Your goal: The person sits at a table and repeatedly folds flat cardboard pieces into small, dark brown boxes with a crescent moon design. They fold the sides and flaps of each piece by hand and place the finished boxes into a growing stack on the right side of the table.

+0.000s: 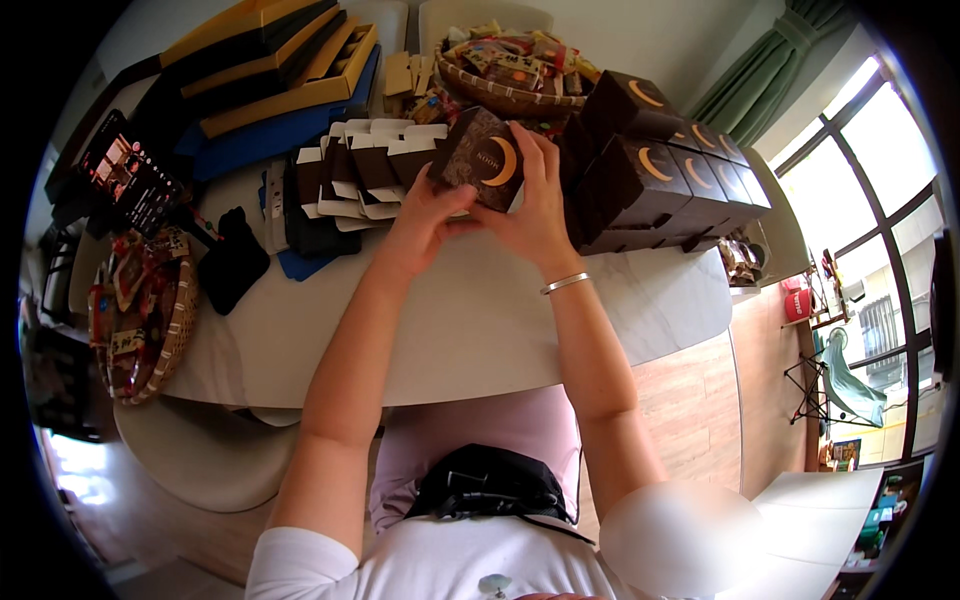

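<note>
I hold a small dark box with a gold crescent [481, 158] above the white bench [470, 320], my left hand [425, 215] gripping its lower left side and my right hand [535, 200] closed around its right edge, between flat folded box blanks [360, 170] and a stack of finished boxes [665, 165].

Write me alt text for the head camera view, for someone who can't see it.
Seen from above, a person's left hand and right hand hold a small dark brown cardboard box with a gold crescent over a white table. To its right stands a stack of matching dark boxes; flat folded box blanks and a woven basket of wrapped sweets lie behind.
</note>
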The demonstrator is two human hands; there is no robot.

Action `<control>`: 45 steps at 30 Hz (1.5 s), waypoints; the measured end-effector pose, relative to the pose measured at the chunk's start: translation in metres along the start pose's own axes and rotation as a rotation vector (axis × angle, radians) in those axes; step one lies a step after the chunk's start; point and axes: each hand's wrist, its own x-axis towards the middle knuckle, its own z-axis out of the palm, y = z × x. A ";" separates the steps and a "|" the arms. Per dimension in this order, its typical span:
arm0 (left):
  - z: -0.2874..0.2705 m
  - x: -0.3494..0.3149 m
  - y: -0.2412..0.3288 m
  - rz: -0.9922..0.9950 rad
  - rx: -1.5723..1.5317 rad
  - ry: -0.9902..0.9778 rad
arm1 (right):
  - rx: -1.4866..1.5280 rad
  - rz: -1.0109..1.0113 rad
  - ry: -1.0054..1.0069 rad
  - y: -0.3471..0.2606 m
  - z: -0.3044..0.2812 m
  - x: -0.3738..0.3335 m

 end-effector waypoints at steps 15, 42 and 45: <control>-0.028 0.004 0.025 -0.045 0.019 0.393 | 0.022 -0.111 -0.172 0.001 -0.003 0.006; -0.002 0.005 0.007 0.328 -0.040 0.204 | -0.007 -0.195 0.137 -0.022 0.002 -0.008; 0.017 0.002 0.001 0.327 0.125 0.065 | -0.122 -0.207 0.372 -0.031 -0.035 0.000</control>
